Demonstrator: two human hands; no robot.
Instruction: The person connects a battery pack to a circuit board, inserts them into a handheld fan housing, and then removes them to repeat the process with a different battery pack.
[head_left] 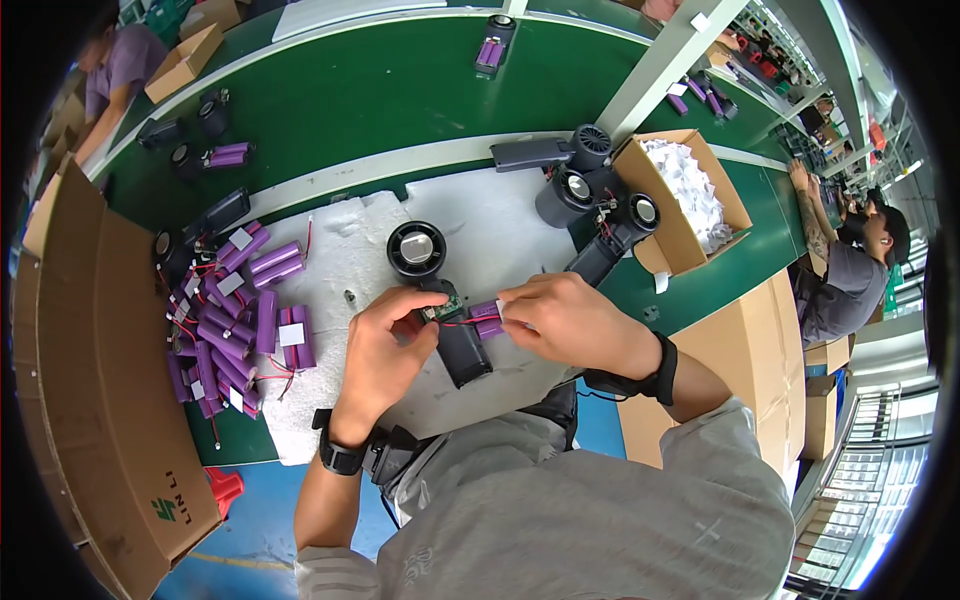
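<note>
A black handheld fan-like device lies on a white foam sheet (pixel 345 250) in front of me. It has a round head (pixel 417 249), a bared green circuit board (pixel 447 305) and a black handle shell (pixel 463 355). My left hand (pixel 385 335) grips it at the board, index finger above and thumb below. From the right, my right hand (pixel 560 315) pinches the end of a purple battery pack (pixel 487 318) with a white patch on it. A red wire runs between the pack and the board. The battery pack lies partly over the handle shell.
Purple battery packs (pixel 228 335) with wires are heaped at left, beside a tall cardboard box (pixel 110 350). More black devices (pixel 565 195) stand at right, near a carton (pixel 735 205) of white paper pieces. A metal post (pixel 655 70) rises behind. Co-workers sit at both sides.
</note>
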